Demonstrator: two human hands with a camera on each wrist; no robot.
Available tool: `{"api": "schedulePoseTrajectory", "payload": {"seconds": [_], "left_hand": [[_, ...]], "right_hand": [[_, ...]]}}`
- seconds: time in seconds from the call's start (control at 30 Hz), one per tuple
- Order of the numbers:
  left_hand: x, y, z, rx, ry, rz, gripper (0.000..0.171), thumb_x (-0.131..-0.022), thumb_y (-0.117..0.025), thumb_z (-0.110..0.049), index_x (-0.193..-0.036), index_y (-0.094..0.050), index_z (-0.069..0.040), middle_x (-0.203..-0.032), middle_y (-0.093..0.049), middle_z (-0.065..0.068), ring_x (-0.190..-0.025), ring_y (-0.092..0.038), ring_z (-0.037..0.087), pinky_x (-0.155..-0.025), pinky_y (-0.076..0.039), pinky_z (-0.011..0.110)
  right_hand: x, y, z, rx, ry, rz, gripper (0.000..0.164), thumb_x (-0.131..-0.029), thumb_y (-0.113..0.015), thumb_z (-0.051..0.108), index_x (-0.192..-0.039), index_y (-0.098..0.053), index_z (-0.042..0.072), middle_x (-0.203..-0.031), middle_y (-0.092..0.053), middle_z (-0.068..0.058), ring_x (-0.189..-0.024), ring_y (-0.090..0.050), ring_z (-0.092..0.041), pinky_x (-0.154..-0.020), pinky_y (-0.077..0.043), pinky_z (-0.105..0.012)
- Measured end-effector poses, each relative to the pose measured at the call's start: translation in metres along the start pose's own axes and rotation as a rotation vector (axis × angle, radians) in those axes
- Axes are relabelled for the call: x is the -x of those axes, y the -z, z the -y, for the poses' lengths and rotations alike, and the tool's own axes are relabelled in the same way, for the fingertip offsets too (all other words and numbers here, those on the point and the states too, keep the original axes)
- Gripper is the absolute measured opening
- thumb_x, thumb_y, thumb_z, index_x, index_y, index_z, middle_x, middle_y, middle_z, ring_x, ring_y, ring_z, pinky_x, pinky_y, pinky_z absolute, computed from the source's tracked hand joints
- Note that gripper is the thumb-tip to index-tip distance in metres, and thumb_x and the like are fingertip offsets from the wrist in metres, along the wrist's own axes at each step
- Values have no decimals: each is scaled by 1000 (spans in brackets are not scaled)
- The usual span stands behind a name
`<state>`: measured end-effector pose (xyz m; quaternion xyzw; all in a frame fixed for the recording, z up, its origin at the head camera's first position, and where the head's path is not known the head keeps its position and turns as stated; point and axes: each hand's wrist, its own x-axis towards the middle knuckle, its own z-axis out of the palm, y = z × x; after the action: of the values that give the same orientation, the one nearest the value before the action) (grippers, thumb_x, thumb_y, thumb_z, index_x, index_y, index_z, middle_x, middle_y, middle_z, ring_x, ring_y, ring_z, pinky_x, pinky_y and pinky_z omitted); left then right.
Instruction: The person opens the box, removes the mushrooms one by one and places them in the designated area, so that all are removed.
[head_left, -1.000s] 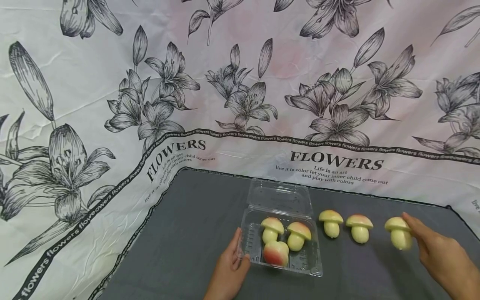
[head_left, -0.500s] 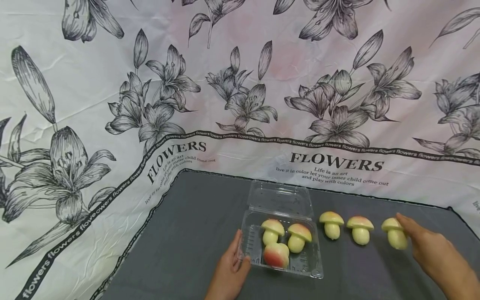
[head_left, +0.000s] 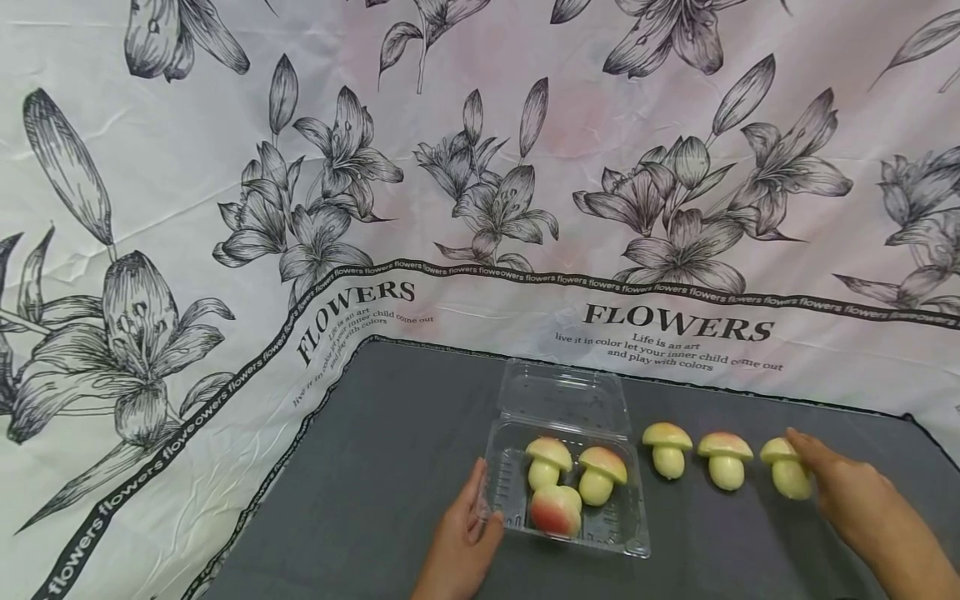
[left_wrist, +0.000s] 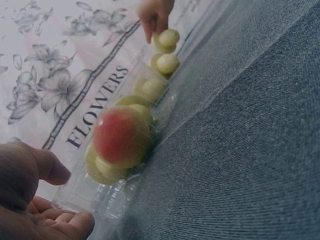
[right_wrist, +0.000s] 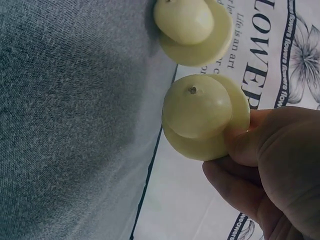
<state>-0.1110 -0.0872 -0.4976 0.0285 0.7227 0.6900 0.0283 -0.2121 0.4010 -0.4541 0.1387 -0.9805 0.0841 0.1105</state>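
Observation:
My right hand (head_left: pixel 862 500) pinches a mushroom-shaped piece (head_left: pixel 791 478), pale yellow-green with a domed cap, at the right end of a row. In the right wrist view the thumb and fingers grip its cap (right_wrist: pixel 200 147), and its round stem faces the camera. My left hand (head_left: pixel 459 540) holds the near left corner of a clear plastic clamshell box (head_left: pixel 510 475), whose lid stands open at the back. Inside lie two mushroom pieces (head_left: pixel 549 462) and, in front of them, one with its red-blushed top (head_left: pixel 556 511) showing.
Two more mushroom pieces, one nearer the box (head_left: pixel 667 450) and one beside the held piece (head_left: pixel 725 460), stand on the dark grey cloth (head_left: pixel 375 467). Behind rises a white flower-printed sheet (head_left: pixel 480 317) with a black lettered border.
My right hand has shifted a little left with the mushroom piece, bringing it closer to the row. The left hand and the box stay in place.

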Motion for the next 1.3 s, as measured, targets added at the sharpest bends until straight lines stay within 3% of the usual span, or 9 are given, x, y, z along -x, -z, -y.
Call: {"api": "schedulePoseTrajectory", "payload": {"seconds": [0.37,0.83,1.3], "left_hand": [[1,0,0,5,5,-4,75,-107,-60,-12,-168,-18,0,-171,-22,27,-155,-25,46,-119,-34,63],[1,-1,-1,-7,7,-17,75,-107,-61,-12,-168,-19,-1,-171,-24,25,-155,-26,44,-119,-34,60],[2,-2,-1,-13,12,-19,76,-106,-62,-12,-168,-20,-3,-171,-24,25,-155,-26,45,-119,-34,60]], "right_hand": [[-6,-2,-2,21,-17,120,72,-79,-78,-15,-144,-46,-13,-132,-50,-50,-92,-62,-66,-69,-55,-68],[-10,-8,-8,-3,-4,92,68,-82,-77,-12,-144,-48,-11,-132,-52,-47,-94,-62,-68,-71,-54,-71],[-8,-7,-6,-48,-30,73,40,-101,-60,-6,-141,-52,-7,-125,-57,-46,-92,-63,-68,-71,-53,-73]]}}
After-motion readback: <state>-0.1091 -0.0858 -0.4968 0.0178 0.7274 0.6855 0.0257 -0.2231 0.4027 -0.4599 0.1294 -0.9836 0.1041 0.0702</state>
